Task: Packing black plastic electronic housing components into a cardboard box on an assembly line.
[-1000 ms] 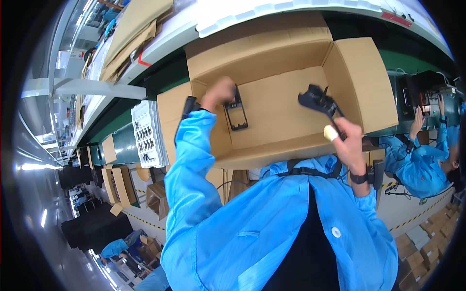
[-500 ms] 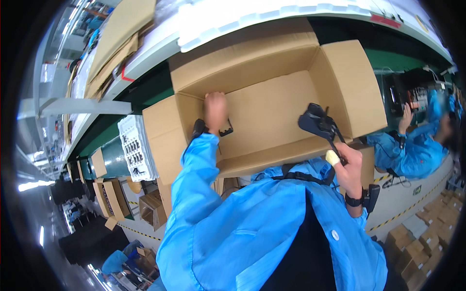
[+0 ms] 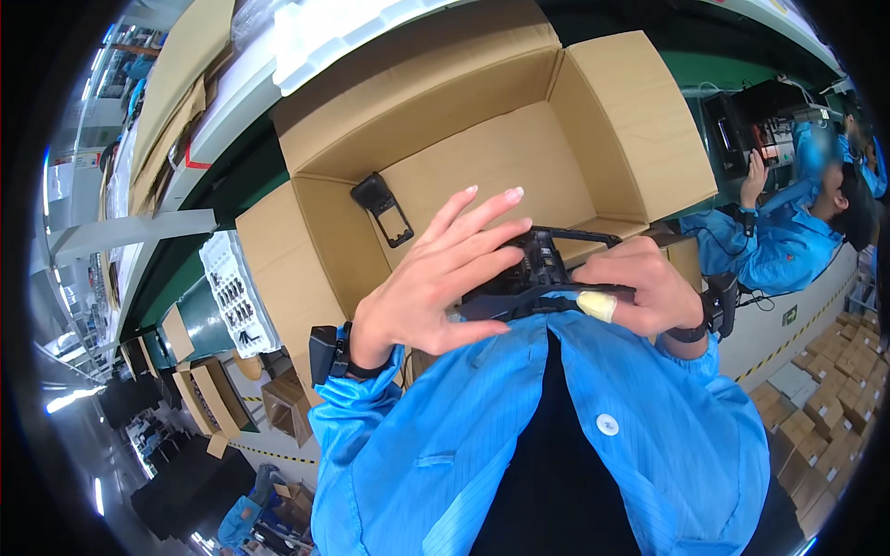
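My right hand (image 3: 640,289), with a yellow cover on its thumb, is closed on the bars of a black plastic frame part (image 3: 542,264). It holds this part near my chest, over the near edge of an open cardboard box (image 3: 320,232). My left hand (image 3: 431,292) has its fingers spread out over the left end of the part. Whether its fingertips touch the part cannot be made out. A second black plastic frame part (image 3: 382,208), with a solid end and an open frame end, lies inside the box at its left.
A white tray (image 3: 239,292) with small black pieces stands left of the box. Another white tray (image 3: 343,37) and flat cardboard (image 3: 185,83) lie on the shelf beyond. A co-worker in blue (image 3: 769,241) sits to the right. Stacked cartons (image 3: 816,408) stand at lower right.
My left hand has left the box's left end, where a black part now lies, and come back toward my chest. My right hand has brought its frame part leftward to meet it.
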The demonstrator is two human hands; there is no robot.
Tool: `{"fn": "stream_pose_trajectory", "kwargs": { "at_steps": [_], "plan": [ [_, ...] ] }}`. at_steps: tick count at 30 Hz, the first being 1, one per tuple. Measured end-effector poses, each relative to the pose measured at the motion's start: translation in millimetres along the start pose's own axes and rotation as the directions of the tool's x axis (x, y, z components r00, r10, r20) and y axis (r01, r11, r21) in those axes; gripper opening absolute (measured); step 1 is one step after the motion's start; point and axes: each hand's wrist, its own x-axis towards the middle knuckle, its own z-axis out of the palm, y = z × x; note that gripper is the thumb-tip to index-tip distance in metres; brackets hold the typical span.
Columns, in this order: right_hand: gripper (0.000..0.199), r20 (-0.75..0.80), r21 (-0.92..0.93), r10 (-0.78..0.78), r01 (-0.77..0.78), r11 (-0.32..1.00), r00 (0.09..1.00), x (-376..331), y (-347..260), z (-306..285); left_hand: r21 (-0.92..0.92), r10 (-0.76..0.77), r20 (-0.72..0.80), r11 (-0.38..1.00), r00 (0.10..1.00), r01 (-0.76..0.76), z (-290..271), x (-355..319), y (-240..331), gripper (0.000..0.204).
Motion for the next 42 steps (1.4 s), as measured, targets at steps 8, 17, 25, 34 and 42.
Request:
{"fn": "stream_pose_trajectory", "kwargs": {
  "at_steps": [8, 17, 25, 34, 42],
  "plan": [
    [0.022, -0.058, 0.149, -0.023, 0.032, 0.988, 0.998, -2.1, 17.8, 1.3, -0.045, 0.033, -0.366, 0.998, 0.93, -0.053, 24.5, -13.1, 7.2, 0.033],
    [0.028, -0.725, -0.1, 0.142, -0.307, 0.946, 0.674, -13.0, 125.7, 28.9, -0.093, -0.72, -0.113, 0.693, 0.684, 0.715, 0.4, -24.1, -124.5, 0.03],
    [0.02, -0.701, -0.301, 0.067, -0.38, 0.875, 0.71, -17.5, 148.0, 48.9, 0.02, -0.831, -0.001, 0.556, 0.556, 0.831, 34.2, -106.2, -312.5, 0.039],
    [0.018, -0.625, -0.396, 0.062, -0.384, 0.834, 0.778, -21.1, 147.5, 51.7, 0.921, -0.439, -0.278, 0.13, 0.855, 0.367, 81.1, -121.1, -300.4, 0.044],
    [0.014, -0.602, -0.401, 0.119, -0.428, 0.81, 0.79, -24.5, 148.2, 46.6, 0.579, -0.76, 0.229, 0.609, 0.608, 0.542, 153.7, -76.1, -249.3, 0.017]
  ]
}}
